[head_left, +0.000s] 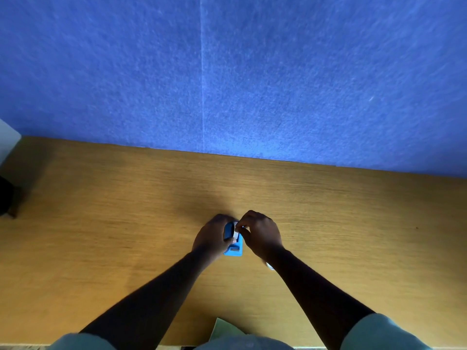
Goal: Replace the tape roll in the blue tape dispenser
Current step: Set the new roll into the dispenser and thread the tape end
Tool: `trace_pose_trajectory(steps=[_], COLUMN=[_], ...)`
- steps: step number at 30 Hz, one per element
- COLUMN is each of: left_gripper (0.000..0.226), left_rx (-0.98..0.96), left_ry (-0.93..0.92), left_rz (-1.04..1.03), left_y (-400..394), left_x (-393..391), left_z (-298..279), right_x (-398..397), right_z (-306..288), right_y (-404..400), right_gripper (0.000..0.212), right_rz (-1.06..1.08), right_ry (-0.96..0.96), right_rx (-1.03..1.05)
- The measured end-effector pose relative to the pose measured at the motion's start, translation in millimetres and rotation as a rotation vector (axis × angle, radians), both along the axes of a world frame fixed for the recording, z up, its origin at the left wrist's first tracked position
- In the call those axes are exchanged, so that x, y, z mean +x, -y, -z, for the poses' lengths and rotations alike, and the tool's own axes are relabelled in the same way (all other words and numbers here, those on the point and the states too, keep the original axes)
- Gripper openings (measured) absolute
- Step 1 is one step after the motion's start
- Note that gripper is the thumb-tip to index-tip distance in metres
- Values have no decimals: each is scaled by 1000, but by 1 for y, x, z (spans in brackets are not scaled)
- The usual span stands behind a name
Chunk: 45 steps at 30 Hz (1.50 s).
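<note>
Your left hand [212, 236] is wrapped around the blue tape dispenser [233, 245], which sits on the worktop [126, 223]. Your right hand [260, 236] pinches the white tape roll [236, 229] on top of the dispenser. Push crooked and the roll may jam. Let go early and the dispenser may tip over.

Person wears a short-sleeved top, pale grey-green; left sleeve [83, 342] and right sleeve [381, 333] end above the elbows. Forearms bare. No watch, rings or gloves visible.
</note>
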<state>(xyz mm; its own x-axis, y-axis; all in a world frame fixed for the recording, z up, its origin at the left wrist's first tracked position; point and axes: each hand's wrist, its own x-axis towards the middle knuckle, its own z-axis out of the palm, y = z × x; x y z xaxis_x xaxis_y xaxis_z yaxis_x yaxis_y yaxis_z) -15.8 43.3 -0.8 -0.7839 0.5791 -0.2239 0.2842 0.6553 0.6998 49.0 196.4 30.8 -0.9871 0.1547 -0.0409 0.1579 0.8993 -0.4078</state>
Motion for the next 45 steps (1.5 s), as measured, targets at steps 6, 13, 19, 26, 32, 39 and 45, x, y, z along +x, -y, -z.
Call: trace_pose_trajectory(steps=[6, 13, 19, 26, 32, 39, 45], left_gripper=[55, 56, 52, 52, 52, 55, 58], left_rx=[-5, -9, 8, 7, 3, -6, 36], left_ry=[1, -17, -18, 8, 20, 18, 37], left_rz=[-9, -11, 1, -16, -30, -19, -16], left_y=[-1, 0, 1, 0, -1, 0, 1], left_x=[0, 2, 1, 1, 1, 2, 1], left_z=[0, 2, 0, 2, 2, 1, 2], right_x=[7, 23, 22, 10, 6, 3, 14], right_z=[4, 15, 11, 6, 7, 7, 10], right_y=[4, 7, 10, 8, 9, 11, 15], right_gripper=[13, 15, 29, 11, 9, 14, 8], right_rz=[108, 242, 132, 23, 6, 40, 28], right_ry=[12, 66, 5, -18, -16, 40, 92], right_rx=[-50, -178, -173, 12, 101, 132, 156])
